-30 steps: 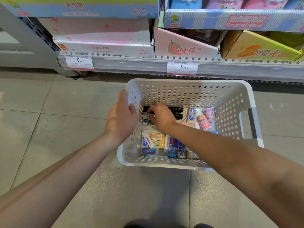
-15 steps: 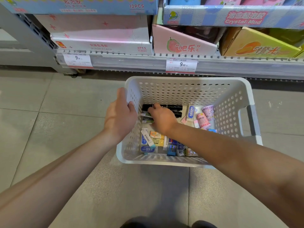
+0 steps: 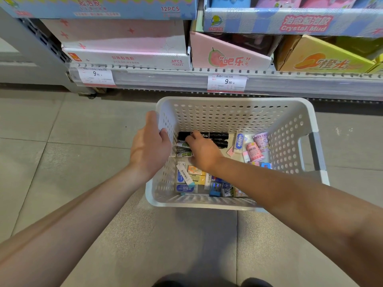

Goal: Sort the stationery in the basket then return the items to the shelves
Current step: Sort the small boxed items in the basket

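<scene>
Basket [image 3: 290, 129] – left hand [image 3: 149, 146] gripping rim, right hand [image 3: 204, 151] curled over markers [image 3: 215, 136]

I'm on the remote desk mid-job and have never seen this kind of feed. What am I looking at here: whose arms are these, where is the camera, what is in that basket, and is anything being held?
There is no machine: a person works with bare hands, and the one camera sits on their head, looking forward and down. The white perforated basket stands on a tiled floor before a store shelf of boxed goods with price tags. The left hand grips the basket's left rim, thumb inside. The right hand reaches into the basket, its fingertips on the black markers at the far end; whether it actually grips one is not clear. Also inside lie small boxed erasers near the front and pink rolls on the right.
</scene>
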